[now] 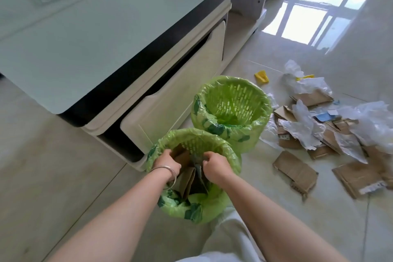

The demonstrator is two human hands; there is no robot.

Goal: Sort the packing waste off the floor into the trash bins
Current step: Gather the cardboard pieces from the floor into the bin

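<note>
Two green slotted bins with green liners stand on the tiled floor. In the near bin (pixel 231 153), folded brown cardboard (pixel 188 181) stands on edge. My left hand (pixel 167 161), with a bangle on its wrist, and my right hand (pixel 214 165) are both inside this bin's mouth, fingers closed on the top edges of the cardboard. The far bin (pixel 263 100) holds only its liner. To the right on the floor lies a heap of torn cardboard pieces (pixel 295 171) mixed with clear plastic film (pixel 306 121) and two yellow scraps (pixel 262 76).
A low coffee table with a glass top (pixel 85 34) and a white drawer (pixel 176 93) stands just left of the bins. Glossy floor tiles stretch beyond the waste pile. My pale trouser leg (pixel 229 238) lies below the near bin.
</note>
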